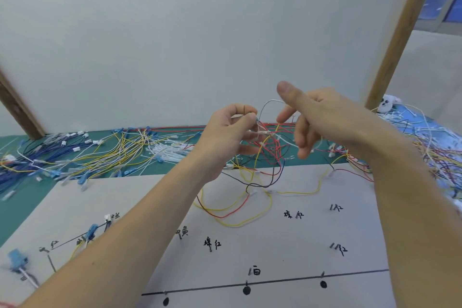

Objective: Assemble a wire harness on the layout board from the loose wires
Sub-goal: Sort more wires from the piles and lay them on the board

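Observation:
Above the far edge of the white layout board (275, 240), my left hand (228, 130) pinches a small bundle of wire ends (260, 130) between thumb and fingers. A tangle of red, yellow, black and white wires (265, 157) hangs from it down onto the board. My right hand (307, 117) hovers just right of the bundle with thumb raised and fingers loosely spread, and a white wire (271, 102) loops past it. It holds nothing that I can see. The board carries black lines, pegs and handwritten labels.
On the green mat lie piles of blue, yellow and white wires (75, 155) at left and white cable ties (170, 150) in the middle. A dense wire heap (435, 150) fills the right side. Blue connectors (17, 261) sit on the board's left. A white wall panel stands behind.

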The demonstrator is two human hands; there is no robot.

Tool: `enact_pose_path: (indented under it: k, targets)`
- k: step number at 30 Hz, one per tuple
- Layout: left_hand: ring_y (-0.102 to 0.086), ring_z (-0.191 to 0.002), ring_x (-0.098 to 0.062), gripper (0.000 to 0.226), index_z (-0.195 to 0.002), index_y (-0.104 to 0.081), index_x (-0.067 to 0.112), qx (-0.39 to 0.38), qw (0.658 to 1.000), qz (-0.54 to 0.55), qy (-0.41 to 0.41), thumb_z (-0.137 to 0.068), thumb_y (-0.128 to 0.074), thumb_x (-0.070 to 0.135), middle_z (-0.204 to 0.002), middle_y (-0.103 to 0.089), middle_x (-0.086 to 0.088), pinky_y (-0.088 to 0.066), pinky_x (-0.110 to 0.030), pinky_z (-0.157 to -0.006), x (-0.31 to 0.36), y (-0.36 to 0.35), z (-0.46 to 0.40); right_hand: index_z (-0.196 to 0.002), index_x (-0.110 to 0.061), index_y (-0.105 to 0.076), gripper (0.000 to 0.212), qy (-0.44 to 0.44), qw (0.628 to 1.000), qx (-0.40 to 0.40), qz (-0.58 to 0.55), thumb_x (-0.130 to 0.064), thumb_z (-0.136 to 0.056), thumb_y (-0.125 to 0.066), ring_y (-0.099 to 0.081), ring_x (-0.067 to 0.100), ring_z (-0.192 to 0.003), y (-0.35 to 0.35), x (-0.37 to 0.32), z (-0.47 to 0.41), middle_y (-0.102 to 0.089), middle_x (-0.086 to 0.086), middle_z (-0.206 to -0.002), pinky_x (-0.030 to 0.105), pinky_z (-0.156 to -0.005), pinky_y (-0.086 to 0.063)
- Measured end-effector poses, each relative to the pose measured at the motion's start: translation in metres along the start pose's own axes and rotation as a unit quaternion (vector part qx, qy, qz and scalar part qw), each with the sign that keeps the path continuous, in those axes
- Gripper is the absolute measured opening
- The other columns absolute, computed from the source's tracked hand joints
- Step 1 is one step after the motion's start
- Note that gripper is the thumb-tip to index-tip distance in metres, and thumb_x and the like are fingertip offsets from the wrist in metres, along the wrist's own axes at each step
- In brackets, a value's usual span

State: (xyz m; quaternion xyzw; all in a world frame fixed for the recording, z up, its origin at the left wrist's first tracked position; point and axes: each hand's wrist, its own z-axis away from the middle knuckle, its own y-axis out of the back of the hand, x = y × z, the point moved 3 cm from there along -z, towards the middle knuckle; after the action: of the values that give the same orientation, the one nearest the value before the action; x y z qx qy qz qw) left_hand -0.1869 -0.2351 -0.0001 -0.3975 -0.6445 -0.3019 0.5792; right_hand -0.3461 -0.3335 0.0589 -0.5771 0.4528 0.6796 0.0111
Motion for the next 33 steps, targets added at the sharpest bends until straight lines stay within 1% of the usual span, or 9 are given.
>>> enact_pose_path:
  k: [2, 5, 7, 11, 15, 21, 26, 29, 33]
  targets:
    - [-0.071, -0.074, -0.019, 0.007, -0.103, -0.067, 0.012, 0.0, 0.999, -0.038, -0.032, -0.102, -0.06, 0.01, -0.083, -0.069, -0.007, -0.062, -0.032, -0.064, 0.002, 0.001, 0.001, -0.096, -0.023, -0.073, 0.064, -0.011, 0.999, -0.016, 0.025, -0.081, -0.085, -0.048, -0.077, 0.025, -0.063, -0.003, -0.002, 0.0, -0.077, 0.004, -0.072, 0.037, -0.074, -0.043]
    - [-0.07, -0.073, -0.017, 0.009, -0.099, -0.072, 0.014, 0.002, 0.988, -0.126, -0.087, -0.099, -0.064, 0.009, -0.076, -0.071, -0.008, -0.063, -0.041, -0.071, 0.006, 0.001, 0.001, -0.099, -0.023, -0.072, 0.018, 0.014, 0.995, -0.012, 0.099, -0.026, -0.094, -0.055, -0.078, 0.013, -0.071, -0.003, -0.006, 0.002, -0.079, -0.008, -0.082, 0.034, -0.068, -0.05]
    - [-0.068, -0.073, -0.019, 0.009, -0.099, -0.074, 0.016, 0.001, 0.982, -0.155, -0.105, -0.097, -0.068, 0.011, -0.082, -0.075, -0.013, -0.06, -0.051, -0.08, 0.008, 0.0, 0.001, -0.099, -0.022, -0.073, 0.023, 0.024, 0.996, 0.0, 0.084, -0.011, -0.093, -0.053, -0.077, 0.01, -0.071, -0.002, -0.006, 0.001, -0.079, -0.008, -0.082, 0.036, -0.07, -0.058]
    - [-0.071, -0.077, -0.018, 0.008, -0.101, -0.077, 0.013, 0.003, 0.987, -0.138, -0.084, -0.094, -0.073, 0.013, -0.088, -0.078, -0.013, -0.063, -0.043, -0.074, 0.007, -0.002, 0.003, -0.08, -0.021, -0.078, 0.021, 0.063, 0.987, 0.009, 0.148, -0.036, -0.093, -0.07, -0.058, 0.0, -0.046, -0.014, -0.008, -0.005, -0.074, -0.002, -0.065, 0.018, -0.048, -0.044]
    - [-0.075, -0.081, -0.023, 0.009, -0.102, -0.074, 0.006, 0.052, 0.995, -0.08, -0.023, -0.094, -0.07, 0.007, -0.093, -0.078, -0.018, -0.065, -0.043, -0.075, 0.001, 0.006, 0.0, -0.066, -0.019, -0.071, 0.033, 0.056, 0.972, 0.047, 0.224, -0.03, -0.097, -0.065, -0.05, -0.003, -0.04, -0.015, -0.007, -0.011, -0.069, -0.009, -0.057, 0.017, -0.046, -0.034]
    - [-0.079, -0.075, -0.025, 0.01, -0.106, -0.06, 0.006, 0.029, 0.992, 0.083, 0.095, -0.104, -0.051, 0.003, -0.076, -0.078, -0.008, -0.063, -0.03, -0.06, -0.006, 0.001, 0.002, -0.083, -0.009, -0.065, 0.03, -0.05, 0.993, 0.09, 0.057, -0.016, -0.105, -0.046, -0.046, -0.002, -0.033, -0.018, 0.008, -0.016, -0.069, -0.009, -0.053, 0.012, -0.034, -0.035]
    - [-0.077, -0.067, -0.023, 0.004, -0.099, -0.062, 0.006, 0.044, 0.984, 0.143, 0.097, -0.101, -0.059, 0.003, -0.077, -0.078, -0.008, -0.06, -0.027, -0.053, -0.007, 0.001, 0.001, -0.099, -0.007, -0.061, 0.024, -0.12, 0.985, 0.079, -0.091, -0.015, -0.107, -0.04, -0.047, 0.008, -0.038, -0.029, 0.017, -0.021, -0.069, 0.0, -0.055, 0.019, -0.038, -0.037]
    - [-0.077, -0.066, -0.022, 0.003, -0.094, -0.066, 0.006, 0.057, 0.984, 0.147, 0.08, -0.096, -0.067, 0.004, -0.073, -0.076, -0.005, -0.058, -0.024, -0.051, -0.003, 0.003, 0.001, -0.09, -0.002, -0.061, 0.027, -0.115, 0.987, 0.111, -0.031, -0.011, -0.104, -0.039, -0.041, 0.02, -0.049, -0.029, 0.019, -0.024, -0.063, -0.001, -0.049, 0.024, -0.046, -0.031]
    - [-0.076, -0.066, -0.023, 0.009, -0.094, -0.065, 0.011, 0.092, 0.989, 0.11, 0.045, -0.092, -0.068, 0.002, -0.083, -0.075, -0.01, -0.058, -0.025, -0.049, 0.002, 0.002, 0.002, -0.09, 0.002, -0.064, 0.031, -0.098, 0.986, 0.131, 0.044, -0.022, -0.102, -0.048, -0.033, 0.022, -0.055, -0.03, 0.021, -0.026, -0.051, 0.008, -0.071, 0.025, -0.05, -0.023]
